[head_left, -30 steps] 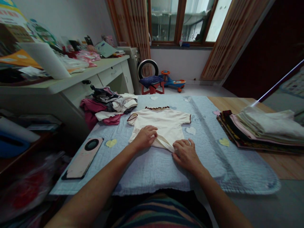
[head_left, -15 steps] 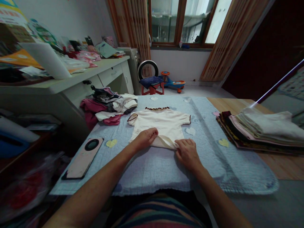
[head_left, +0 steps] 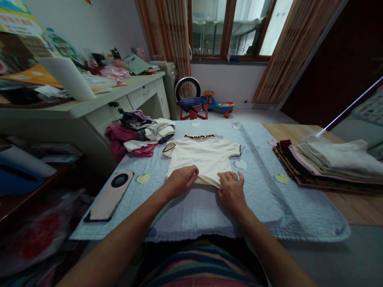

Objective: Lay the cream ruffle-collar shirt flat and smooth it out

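A small cream short-sleeved T-shirt (head_left: 200,155) lies spread on the light blue quilted cloth, its brown-trimmed neck facing away from me. Dark edging also runs round both sleeve ends. My left hand (head_left: 182,179) is closed, pinching the bottom hem left of its middle between thumb and fingers. At the hem's right corner, my right hand (head_left: 231,189) grips the edge, with its outer fingers slightly spread. Between the two hands a strip of hem is folded a little upward.
A heap of crumpled clothes (head_left: 140,133) sits at the far left of the quilted cloth (head_left: 191,215). Nearer on that side lies a phone (head_left: 112,195). To the right is a stack of folded clothes (head_left: 326,163). A cluttered white desk (head_left: 116,97) stands beyond the left edge.
The lifted hem between my hands has dropped flatter. My right hand has shifted slightly left and its fingers have spread a bit. My left hand keeps its pinch. The view has moved slightly.
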The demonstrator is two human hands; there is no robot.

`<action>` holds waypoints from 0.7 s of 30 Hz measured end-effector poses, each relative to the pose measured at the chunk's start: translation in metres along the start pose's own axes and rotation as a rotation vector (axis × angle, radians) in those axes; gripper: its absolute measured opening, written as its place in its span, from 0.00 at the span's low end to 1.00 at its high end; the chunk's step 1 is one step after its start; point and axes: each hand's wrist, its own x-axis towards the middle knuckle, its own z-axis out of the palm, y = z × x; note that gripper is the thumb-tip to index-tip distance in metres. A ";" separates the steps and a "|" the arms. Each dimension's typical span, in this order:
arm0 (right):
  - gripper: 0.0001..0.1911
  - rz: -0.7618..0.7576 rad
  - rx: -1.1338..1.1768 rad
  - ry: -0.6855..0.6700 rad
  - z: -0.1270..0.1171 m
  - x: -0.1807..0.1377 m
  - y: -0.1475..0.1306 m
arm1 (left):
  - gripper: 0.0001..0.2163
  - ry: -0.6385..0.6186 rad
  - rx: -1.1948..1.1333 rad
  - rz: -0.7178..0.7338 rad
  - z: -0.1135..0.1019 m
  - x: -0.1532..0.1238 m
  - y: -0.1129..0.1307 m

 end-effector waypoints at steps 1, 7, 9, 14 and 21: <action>0.23 -0.009 0.007 0.009 0.000 -0.001 0.003 | 0.06 -0.010 0.018 -0.002 0.000 -0.002 0.000; 0.21 -0.114 0.057 0.023 -0.006 -0.013 0.015 | 0.09 -0.084 0.102 0.039 0.003 -0.016 -0.004; 0.17 -0.130 0.055 -0.027 -0.010 -0.016 0.017 | 0.07 -0.122 0.139 0.074 0.004 -0.020 -0.004; 0.12 -0.155 0.040 -0.158 -0.014 -0.019 0.021 | 0.09 -0.127 0.207 0.169 0.010 -0.034 0.000; 0.12 -0.108 0.046 -0.156 -0.011 -0.024 0.029 | 0.07 -0.087 0.404 0.114 0.012 -0.060 0.008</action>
